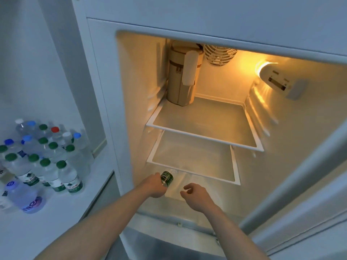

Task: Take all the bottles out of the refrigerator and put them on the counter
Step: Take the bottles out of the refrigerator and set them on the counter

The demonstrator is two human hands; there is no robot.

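The refrigerator (131,109) stands open with its light on. My left hand (155,186) is low inside it, below the second shelf, shut on a clear bottle with a green label (166,178) lying on its side. My right hand (195,196) is just to the right of it, fingers apart and holding nothing. On the white counter (56,218) at the left stand several water bottles (47,158) with green, blue, white and red caps.
A tan zippered pouch (181,76) stands upright at the back left of the upper glass shelf (202,136). A second glass shelf (191,171) lies below it. The open door (300,184) rises at the right. A larger blue-labelled bottle (24,197) lies at the counter's front left.
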